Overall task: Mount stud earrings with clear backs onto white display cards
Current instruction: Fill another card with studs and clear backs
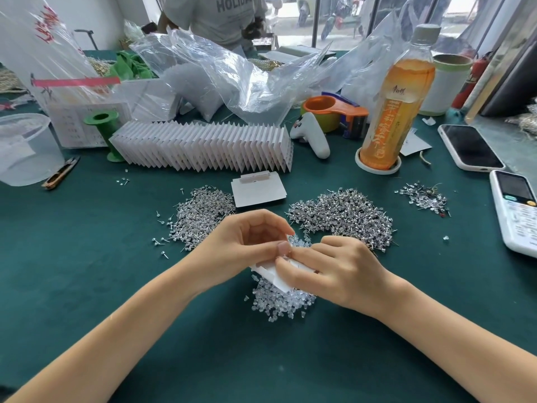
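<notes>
My left hand (247, 242) and my right hand (334, 271) meet over a white display card (271, 276) above a heap of clear backs (279, 302). The left hand's thumb and fingers curl round the card's upper edge. Fingers of the right hand pinch at the card's top; what they hold is too small to see. Two piles of stud earrings lie beyond the hands, one at left (200, 216) and one at right (345, 216). Another blank card (258, 191) lies flat between them. A long row of filled cards (203, 148) stands behind it.
A tea bottle (398, 106), a tape dispenser (337, 112), a white controller (312, 133), two phones (470, 146) (517, 210), snips (59, 173), a plastic tub (26, 146) and plastic bags (220, 77) crowd the green table. A small stud pile (424, 197) lies right. A person stands across the table.
</notes>
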